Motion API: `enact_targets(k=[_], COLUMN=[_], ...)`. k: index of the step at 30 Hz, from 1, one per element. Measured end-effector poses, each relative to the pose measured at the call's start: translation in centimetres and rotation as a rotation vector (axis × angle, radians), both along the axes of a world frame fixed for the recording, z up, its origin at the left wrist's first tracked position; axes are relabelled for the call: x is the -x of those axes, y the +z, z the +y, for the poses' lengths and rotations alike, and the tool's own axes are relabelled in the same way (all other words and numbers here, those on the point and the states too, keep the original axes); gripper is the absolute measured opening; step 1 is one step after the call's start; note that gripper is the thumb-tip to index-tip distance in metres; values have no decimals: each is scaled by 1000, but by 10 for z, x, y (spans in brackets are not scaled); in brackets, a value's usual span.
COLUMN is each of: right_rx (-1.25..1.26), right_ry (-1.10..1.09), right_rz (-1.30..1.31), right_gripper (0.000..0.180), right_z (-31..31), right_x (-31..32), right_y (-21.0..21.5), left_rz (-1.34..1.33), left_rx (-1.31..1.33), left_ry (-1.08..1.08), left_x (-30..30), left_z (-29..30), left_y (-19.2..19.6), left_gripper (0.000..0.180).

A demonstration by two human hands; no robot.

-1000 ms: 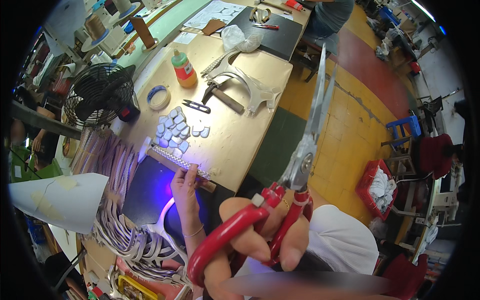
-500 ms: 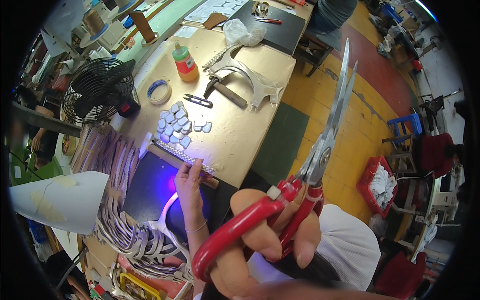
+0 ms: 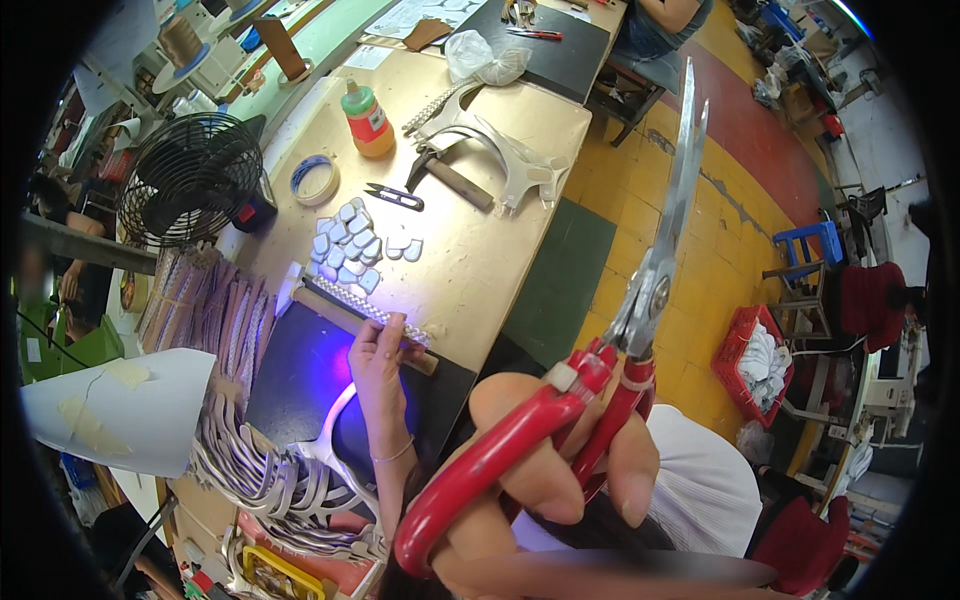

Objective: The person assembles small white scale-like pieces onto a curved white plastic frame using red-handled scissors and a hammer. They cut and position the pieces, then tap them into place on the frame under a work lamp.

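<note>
**Kid:** Scissors (image 3: 600,400)! Big ones with red handles. Where are they now?

**Helper:** Up close to the camera, in the right hand (image 3: 540,500). The fingers are curled tight through the red loops. The long metal blades are shut together and point up and away, over the yellow floor (image 3: 640,240).

**Kid:** Did they move?

**Helper:** A little. A second ago the blades leaned more to the left. Now they stand straighter, and the handles sit a bit lower in the picture. They are not cutting anything; nothing is between the blades.

**Kid:** What about the other hand?

**Helper:** The left hand (image 3: 378,362) is down at the edge of the table (image 3: 480,260). Its fingers pinch a long sparkly strip (image 3: 375,312) that lies over a dark board (image 3: 300,375) with a blue-purple glow. It has stayed on that strip the whole time.

**Kid:** So the scissors and the strip are far apart?

**Helper:** Yes, well apart. I think the scissors are only being held ready, and the strip is being kept in place.

**Kid:** What else is there?

**Helper:** Small pale pieces (image 3: 350,245) just past the strip, a roll of tape (image 3: 315,180), an orange bottle (image 3: 368,120) and a black fan (image 3: 190,180).
</note>
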State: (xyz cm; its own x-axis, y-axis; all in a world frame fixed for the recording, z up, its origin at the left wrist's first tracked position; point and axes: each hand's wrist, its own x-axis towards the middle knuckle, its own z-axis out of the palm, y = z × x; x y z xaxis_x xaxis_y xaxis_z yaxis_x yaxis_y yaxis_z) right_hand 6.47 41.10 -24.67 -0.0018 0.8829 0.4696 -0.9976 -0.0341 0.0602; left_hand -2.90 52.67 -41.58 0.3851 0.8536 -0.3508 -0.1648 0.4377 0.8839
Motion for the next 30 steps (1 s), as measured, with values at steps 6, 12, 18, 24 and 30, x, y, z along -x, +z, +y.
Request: enact_targets(k=[6,12,18,24,30], right_rx=[-153,-277,-170,293,409], right_ry=[18,39,-110,-168,-228], right_rz=[-31,-89,-349,-1353,-1948], right_gripper=[34,32,49,79,70], right_z=[9,18,19,-2,-49], right_x=[-6,-15,-32,-77,-90], right_y=[-9,-16,-56,-127,-152], left_rz=[61,38,-5,2,-48], left_rx=[49,40,-3,-121,-130], left_ry=[-14,-15,33,34,-15], left_x=[4,7,7,10,4], left_z=[0,3,3,13,15], left_y=[8,-3,7,24,31], left_gripper=[18,19,20,20,20])
